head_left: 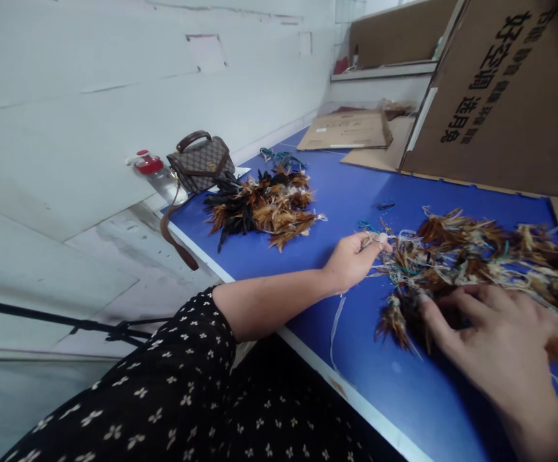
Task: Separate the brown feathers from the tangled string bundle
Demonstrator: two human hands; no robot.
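So, feathers [447,231] at 3 o'clock of L hand [349,264]

Table [341,192]: flat, smooth, blue. Feathers on it: brown/cream, wispy, pointed tips, long axis approx 9-to-3 o'clock, mostly 12 o'clock of R hand [505,340]. R fingers bent over lower edge; can't tell if they grip. L is nearer the 9 o'clock end, pinching pale strands [368,241], thin & stringy, nr teal thread [368,226].
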